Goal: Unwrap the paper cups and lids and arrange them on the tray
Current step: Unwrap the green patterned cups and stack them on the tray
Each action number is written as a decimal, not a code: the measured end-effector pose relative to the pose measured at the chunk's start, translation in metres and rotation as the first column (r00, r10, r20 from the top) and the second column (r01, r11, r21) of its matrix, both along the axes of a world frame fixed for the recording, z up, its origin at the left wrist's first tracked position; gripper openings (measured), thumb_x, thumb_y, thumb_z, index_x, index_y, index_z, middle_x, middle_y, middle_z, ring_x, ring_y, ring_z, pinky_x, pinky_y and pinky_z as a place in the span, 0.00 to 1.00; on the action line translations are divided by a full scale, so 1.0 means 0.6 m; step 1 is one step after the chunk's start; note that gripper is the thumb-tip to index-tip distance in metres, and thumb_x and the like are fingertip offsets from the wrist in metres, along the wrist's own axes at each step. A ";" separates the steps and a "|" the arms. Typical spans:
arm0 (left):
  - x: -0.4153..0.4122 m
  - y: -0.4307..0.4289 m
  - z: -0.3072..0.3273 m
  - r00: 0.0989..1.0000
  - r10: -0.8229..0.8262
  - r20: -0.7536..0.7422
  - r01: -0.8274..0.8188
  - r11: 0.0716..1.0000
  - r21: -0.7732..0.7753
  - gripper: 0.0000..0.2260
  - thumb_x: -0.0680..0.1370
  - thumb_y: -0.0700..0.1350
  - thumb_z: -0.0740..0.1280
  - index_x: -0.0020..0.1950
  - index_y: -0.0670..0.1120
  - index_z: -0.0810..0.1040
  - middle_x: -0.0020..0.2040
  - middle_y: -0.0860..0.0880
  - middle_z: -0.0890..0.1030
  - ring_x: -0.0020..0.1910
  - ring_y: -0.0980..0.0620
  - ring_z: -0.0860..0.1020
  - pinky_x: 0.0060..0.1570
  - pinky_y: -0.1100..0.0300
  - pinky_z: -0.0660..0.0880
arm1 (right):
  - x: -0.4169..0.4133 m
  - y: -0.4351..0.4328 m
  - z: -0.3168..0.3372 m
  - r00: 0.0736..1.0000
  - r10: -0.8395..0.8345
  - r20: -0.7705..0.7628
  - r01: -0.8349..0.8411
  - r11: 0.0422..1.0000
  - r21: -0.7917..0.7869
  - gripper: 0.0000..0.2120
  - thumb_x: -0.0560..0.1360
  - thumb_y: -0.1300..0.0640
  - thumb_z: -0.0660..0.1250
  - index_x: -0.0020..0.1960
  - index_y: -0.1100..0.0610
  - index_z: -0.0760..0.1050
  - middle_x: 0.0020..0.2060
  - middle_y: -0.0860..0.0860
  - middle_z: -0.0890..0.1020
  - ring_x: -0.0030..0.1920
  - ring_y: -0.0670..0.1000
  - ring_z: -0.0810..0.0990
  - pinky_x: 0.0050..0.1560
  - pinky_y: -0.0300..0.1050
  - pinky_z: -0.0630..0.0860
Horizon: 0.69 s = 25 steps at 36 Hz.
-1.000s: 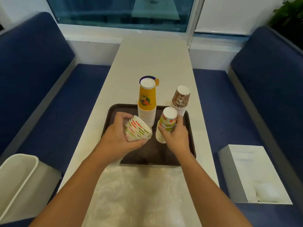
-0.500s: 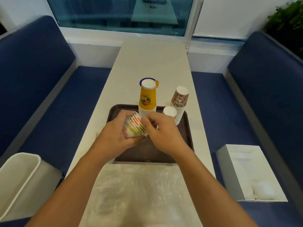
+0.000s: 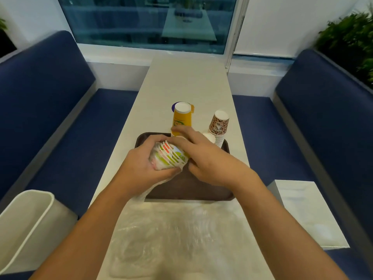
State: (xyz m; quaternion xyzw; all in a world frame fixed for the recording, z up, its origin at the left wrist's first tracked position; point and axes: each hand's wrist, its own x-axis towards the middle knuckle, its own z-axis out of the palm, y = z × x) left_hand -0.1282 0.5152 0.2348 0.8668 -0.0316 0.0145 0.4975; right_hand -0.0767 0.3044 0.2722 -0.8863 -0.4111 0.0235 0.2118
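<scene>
The half-wrapped cup stack hangs over the tray, left part, in my left hand, fingers curled round it. My right hand meets its right end, fingers blurred, grip unclear. The yellow stack and brown stack already stand at the far edge. I judge this one remains.

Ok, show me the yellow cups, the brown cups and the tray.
yellow cups (image 3: 182, 120): head view, top cup's yellow side.
brown cups (image 3: 219, 124): head view, top cup's patterned side.
tray (image 3: 190, 189): head view, bare floor near its front edge.

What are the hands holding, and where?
The left hand grips the colourful cup stack round its side; the right hand touches its rim end, grip unclear.
</scene>
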 end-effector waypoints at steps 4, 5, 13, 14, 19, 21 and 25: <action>0.006 -0.001 0.000 1.000 0.012 -0.005 -0.011 0.999 0.034 0.30 0.66 0.62 0.80 0.63 0.70 0.70 0.53 0.70 0.79 0.54 0.67 0.80 0.42 0.72 0.78 | 0.030 -0.029 -0.003 0.988 -0.052 0.142 0.050 0.999 0.016 0.33 0.74 0.68 0.72 0.76 0.53 0.69 0.73 0.51 0.70 0.65 0.56 0.71 0.66 0.51 0.72; 0.007 0.000 -0.002 1.000 0.026 -0.008 -0.025 0.999 0.040 0.30 0.66 0.61 0.81 0.63 0.69 0.70 0.53 0.70 0.79 0.54 0.66 0.80 0.41 0.73 0.78 | 0.038 -0.040 -0.005 0.979 -0.104 0.174 0.097 0.994 0.048 0.33 0.73 0.66 0.74 0.75 0.53 0.69 0.71 0.51 0.71 0.64 0.56 0.71 0.65 0.51 0.71; 0.035 -0.007 -0.024 0.997 0.062 -0.049 -0.057 0.994 0.091 0.35 0.63 0.67 0.76 0.68 0.67 0.68 0.56 0.72 0.74 0.54 0.61 0.79 0.42 0.75 0.75 | 0.052 -0.047 -0.079 0.756 -0.595 -0.273 0.613 0.495 0.616 0.31 0.75 0.49 0.77 0.72 0.45 0.65 0.65 0.40 0.71 0.67 0.41 0.72 0.62 0.27 0.69; 0.036 -0.009 -0.027 0.997 0.059 -0.048 -0.055 0.994 0.096 0.35 0.63 0.67 0.76 0.68 0.67 0.68 0.56 0.73 0.74 0.54 0.61 0.79 0.42 0.76 0.74 | 0.050 -0.040 -0.095 0.728 -0.589 -0.350 0.651 0.435 0.622 0.32 0.75 0.49 0.77 0.73 0.44 0.64 0.68 0.40 0.72 0.67 0.41 0.73 0.64 0.31 0.72; 0.056 -0.015 -0.052 0.995 0.064 -0.078 -0.055 0.991 0.122 0.35 0.67 0.62 0.80 0.71 0.67 0.69 0.57 0.73 0.73 0.57 0.62 0.78 0.49 0.73 0.75 | 0.067 -0.019 -0.180 0.640 -0.562 -0.524 0.759 0.356 0.545 0.36 0.75 0.49 0.77 0.76 0.38 0.61 0.70 0.35 0.72 0.70 0.41 0.73 0.68 0.43 0.71; 0.061 -0.017 -0.057 0.994 0.065 -0.083 -0.055 0.991 0.119 0.35 0.67 0.62 0.79 0.71 0.68 0.69 0.58 0.74 0.72 0.58 0.63 0.77 0.51 0.72 0.74 | 0.073 -0.015 -0.207 0.614 -0.588 -0.527 0.787 0.410 0.460 0.35 0.75 0.49 0.77 0.75 0.39 0.63 0.67 0.34 0.71 0.68 0.40 0.72 0.69 0.47 0.72; 0.071 -0.015 -0.067 0.993 0.065 -0.101 -0.054 0.993 0.106 0.38 0.68 0.67 0.77 0.76 0.67 0.67 0.67 0.68 0.75 0.64 0.60 0.77 0.63 0.56 0.79 | 0.078 -0.016 -0.239 0.555 -0.603 -0.574 0.826 0.480 0.295 0.36 0.75 0.50 0.77 0.77 0.42 0.62 0.72 0.41 0.72 0.70 0.45 0.73 0.71 0.54 0.72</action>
